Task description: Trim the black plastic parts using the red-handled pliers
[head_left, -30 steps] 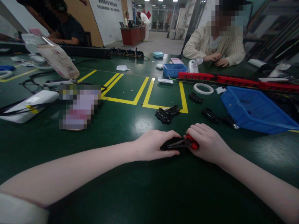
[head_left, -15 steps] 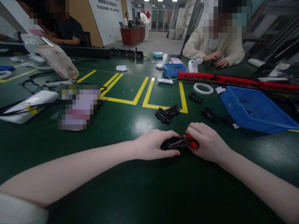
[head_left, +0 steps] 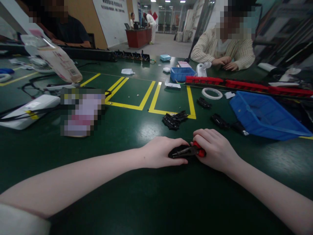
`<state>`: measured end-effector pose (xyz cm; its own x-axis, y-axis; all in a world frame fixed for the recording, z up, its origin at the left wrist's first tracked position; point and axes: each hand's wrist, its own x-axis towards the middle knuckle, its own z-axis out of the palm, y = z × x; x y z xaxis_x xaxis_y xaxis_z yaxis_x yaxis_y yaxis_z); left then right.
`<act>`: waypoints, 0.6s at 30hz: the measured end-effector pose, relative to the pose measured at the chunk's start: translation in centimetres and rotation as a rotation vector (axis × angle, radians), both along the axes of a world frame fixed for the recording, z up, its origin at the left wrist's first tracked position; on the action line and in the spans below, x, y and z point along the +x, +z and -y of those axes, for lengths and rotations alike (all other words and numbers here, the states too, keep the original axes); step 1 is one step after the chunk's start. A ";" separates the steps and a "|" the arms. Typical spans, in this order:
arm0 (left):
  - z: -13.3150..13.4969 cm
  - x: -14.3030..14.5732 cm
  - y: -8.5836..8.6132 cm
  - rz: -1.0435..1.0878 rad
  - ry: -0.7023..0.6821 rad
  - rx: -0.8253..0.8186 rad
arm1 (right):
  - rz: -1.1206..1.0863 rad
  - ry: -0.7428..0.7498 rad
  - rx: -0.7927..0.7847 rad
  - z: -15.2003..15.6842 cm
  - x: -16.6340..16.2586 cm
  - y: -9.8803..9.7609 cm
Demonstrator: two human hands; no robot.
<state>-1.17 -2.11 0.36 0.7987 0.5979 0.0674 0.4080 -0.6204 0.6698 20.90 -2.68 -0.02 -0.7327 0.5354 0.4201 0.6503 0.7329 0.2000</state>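
My left hand (head_left: pixel 162 151) is closed around a small black plastic part (head_left: pixel 174 150), thumb on one side and fingers on the other. In my right hand (head_left: pixel 214 147) is a pair of needle-nose pliers (head_left: pixel 187 152) with red handles. The pliers' dark jaws point left and lie over the black part, their tips slightly apart. Whether the jaws touch the part I cannot tell. Just beyond my hands lie several similar black plastic pieces (head_left: pixel 173 120), with another black piece (head_left: pixel 220 121) to their right.
A tilted blue bin (head_left: pixel 266 116) stands at the right, near a tape roll (head_left: pixel 212 93) and a long red strip (head_left: pixel 246 85). To the left are a phone (head_left: pixel 83 114), a white box with cables (head_left: pixel 31 111) and a leaning bottle (head_left: pixel 58 62). Another person's hands (head_left: pixel 226 63) rest across the table.
The pliers have slid a little to the left along the black part, and my right hand has shifted left with them. My left hand keeps its hold.
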 end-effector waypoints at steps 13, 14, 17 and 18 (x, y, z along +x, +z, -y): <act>0.2 -0.2 0.6 0.082 0.042 -0.123 | -0.011 -0.039 -0.046 -0.1 0.3 0.0; 0.2 -0.2 0.6 0.083 0.044 -0.121 | -0.010 -0.038 -0.047 -0.1 0.3 0.0; 0.1 -0.2 0.6 0.078 0.042 -0.122 | -0.021 -0.046 -0.066 -0.1 0.3 0.0; 0.1 -0.2 0.6 0.080 0.040 -0.124 | -0.025 -0.050 -0.073 -0.1 0.3 -0.1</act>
